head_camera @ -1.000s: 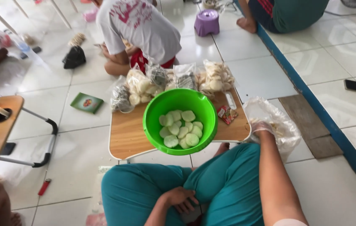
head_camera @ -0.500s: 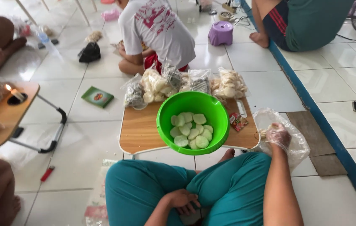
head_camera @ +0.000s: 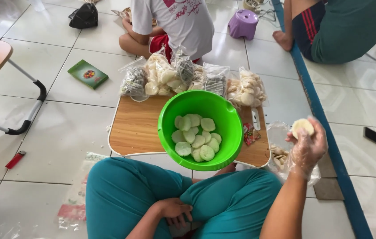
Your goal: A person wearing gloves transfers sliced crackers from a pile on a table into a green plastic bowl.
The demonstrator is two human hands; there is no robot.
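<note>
Bowl (head_camera: 223,119) green, our pale round crackers inside | right hand (head_camera: 306,146) gloved, pinching cracker (head_camera: 302,127) | left hand (head_camera: 177,209) curled on lap, empty | bags (head_camera: 188,77) hold crackers

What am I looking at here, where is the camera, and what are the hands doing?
No machine here: a camera worn on a person's head looks down at their own lap and hands. They sit cross-legged on a tiled floor at a low wooden table. On it stands a green bowl of pale round slices, and behind it lie clear bags of snacks. The right hand, in a clear plastic glove, holds up one pale round piece in its fingers above an open plastic bag beside the table. The left hand rests in the lap; whether it holds anything is hard to tell. Two other people sit farther back.
</note>
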